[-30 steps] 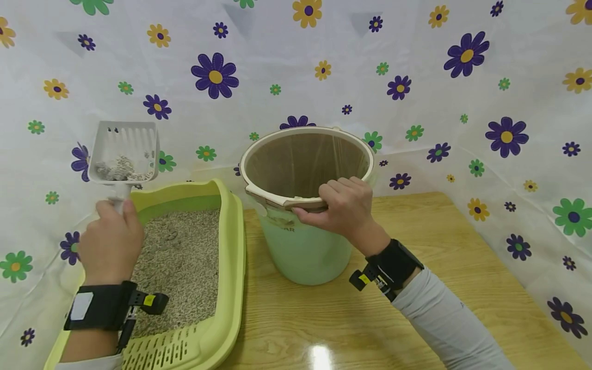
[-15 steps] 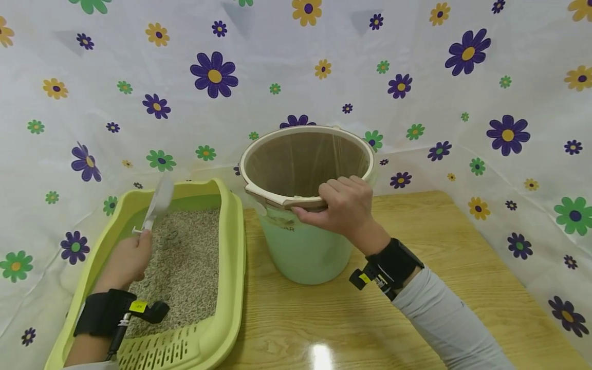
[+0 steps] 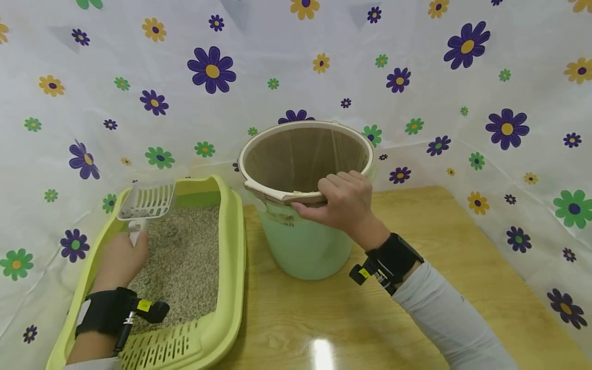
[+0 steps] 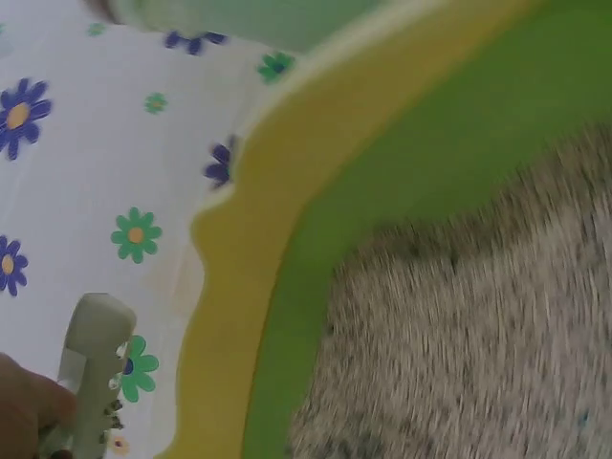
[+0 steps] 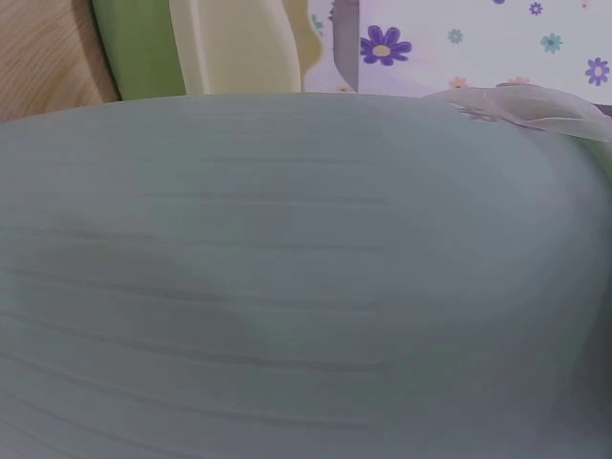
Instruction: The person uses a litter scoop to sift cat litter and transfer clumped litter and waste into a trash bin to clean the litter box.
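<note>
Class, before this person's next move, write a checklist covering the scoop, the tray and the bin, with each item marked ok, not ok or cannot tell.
1. White slotted plastic scoop held by its handle: ok, in the left hand.
2. Scoop free of small grey bits: not ok, some lie near its handle end.
3. Scoop directly above the beige granular litter in the yellow-green plastic tray: cannot tell.
4. Round mint-green bin steadied: ok, the right hand grips its front rim.
5. Bin mouth uncovered: ok.
6. Bin bottom empty: cannot tell, it is hidden.
</note>
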Demonstrator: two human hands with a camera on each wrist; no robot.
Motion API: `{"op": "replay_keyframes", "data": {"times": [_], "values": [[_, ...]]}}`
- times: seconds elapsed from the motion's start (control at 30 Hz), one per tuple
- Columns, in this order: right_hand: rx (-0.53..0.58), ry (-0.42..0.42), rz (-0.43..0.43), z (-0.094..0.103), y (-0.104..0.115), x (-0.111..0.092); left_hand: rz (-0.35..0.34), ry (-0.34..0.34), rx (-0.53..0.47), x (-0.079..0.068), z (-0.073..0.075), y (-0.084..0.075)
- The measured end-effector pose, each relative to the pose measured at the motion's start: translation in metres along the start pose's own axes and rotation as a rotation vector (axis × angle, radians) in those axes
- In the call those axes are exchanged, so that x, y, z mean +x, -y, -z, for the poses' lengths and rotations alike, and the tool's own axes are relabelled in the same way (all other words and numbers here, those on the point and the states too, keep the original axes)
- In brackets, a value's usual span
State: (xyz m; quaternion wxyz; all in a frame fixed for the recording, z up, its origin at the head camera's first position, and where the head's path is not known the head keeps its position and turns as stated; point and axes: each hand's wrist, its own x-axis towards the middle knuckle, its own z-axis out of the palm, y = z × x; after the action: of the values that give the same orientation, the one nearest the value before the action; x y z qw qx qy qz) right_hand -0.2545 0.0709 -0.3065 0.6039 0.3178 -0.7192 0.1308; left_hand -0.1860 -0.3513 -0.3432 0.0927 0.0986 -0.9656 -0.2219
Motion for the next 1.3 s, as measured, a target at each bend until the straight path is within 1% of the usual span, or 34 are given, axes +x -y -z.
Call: {"op": "replay_keyframes", "data": {"times": [0.1, 0.13, 0.17, 0.27, 0.4, 0.5, 0.53, 0.57, 0.63, 0.7, 0.77, 0.8, 0.83, 0.9, 0.93, 1.0, 1.07, 1.1, 1.13, 1.2, 1.23, 1.3], "values": [[0.006, 0.018, -0.008, 0.0, 0.0, 0.001, 0.054, -0.131, 0.1, -0.003, -0.002, -0.006], [0.006, 0.022, -0.009, 0.0, 0.0, 0.001, 0.067, -0.168, 0.13, -0.004, -0.003, -0.009], [0.007, 0.024, -0.01, 0.0, 0.0, 0.001, 0.077, -0.189, 0.149, -0.005, -0.003, -0.011], [0.004, 0.03, -0.01, 0.001, 0.001, 0.0, 0.075, -0.221, 0.181, -0.008, -0.004, -0.016], [-0.002, 0.043, -0.012, 0.001, 0.0, 0.0, 0.055, -0.234, 0.2, -0.009, -0.004, -0.02], [-0.005, 0.046, -0.012, 0.001, -0.001, -0.001, 0.046, -0.224, 0.206, -0.008, -0.004, -0.02], [-0.004, 0.043, -0.012, 0.001, -0.001, -0.001, 0.043, -0.214, 0.196, -0.007, -0.005, -0.02], [-0.002, 0.04, -0.012, 0.001, -0.001, -0.001, 0.04, -0.191, 0.169, -0.007, -0.005, -0.019], [0.0, 0.035, -0.011, 0.0, -0.001, -0.002, 0.019, -0.129, 0.102, -0.005, -0.005, -0.017], [0.003, 0.03, -0.009, 0.0, -0.001, -0.002, 0.003, -0.05, -0.006, -0.004, -0.005, -0.014], [0.006, 0.025, -0.005, 0.0, 0.0, -0.001, 0.004, 0.038, -0.121, -0.003, -0.005, -0.011], [0.004, 0.024, -0.003, 0.0, 0.0, -0.001, 0.004, 0.069, -0.16, -0.003, -0.005, -0.009], [0.004, 0.021, -0.001, 0.0, 0.0, -0.001, 0.013, 0.093, -0.19, -0.003, -0.004, -0.008], [0.003, 0.017, -0.001, 0.001, 0.0, -0.001, 0.032, 0.124, -0.208, -0.002, -0.003, -0.007], [0.002, 0.015, -0.001, 0.001, 0.0, -0.001, 0.033, 0.127, -0.201, -0.002, -0.002, -0.007], [-0.001, 0.014, -0.004, 0.0, -0.001, -0.002, 0.021, 0.11, -0.162, -0.001, -0.002, -0.007], [-0.003, 0.016, -0.008, 0.0, -0.001, -0.002, -0.002, 0.074, -0.14, 0.0, 0.001, -0.008], [-0.003, 0.018, -0.011, 0.0, -0.001, -0.002, -0.028, 0.043, -0.132, 0.001, 0.003, -0.009], [-0.003, 0.019, -0.011, 0.0, -0.001, -0.002, -0.038, 0.026, -0.11, 0.001, 0.007, -0.012], [-0.001, 0.022, -0.012, 0.0, -0.001, -0.001, -0.054, 0.016, -0.082, 0.002, 0.019, -0.02], [-0.001, 0.021, -0.012, 0.0, -0.001, -0.001, -0.064, 0.016, -0.074, 0.003, 0.026, -0.027], [0.001, 0.018, -0.01, 0.0, 0.0, 0.0, -0.081, 0.017, -0.022, 0.005, 0.043, -0.044]]}}
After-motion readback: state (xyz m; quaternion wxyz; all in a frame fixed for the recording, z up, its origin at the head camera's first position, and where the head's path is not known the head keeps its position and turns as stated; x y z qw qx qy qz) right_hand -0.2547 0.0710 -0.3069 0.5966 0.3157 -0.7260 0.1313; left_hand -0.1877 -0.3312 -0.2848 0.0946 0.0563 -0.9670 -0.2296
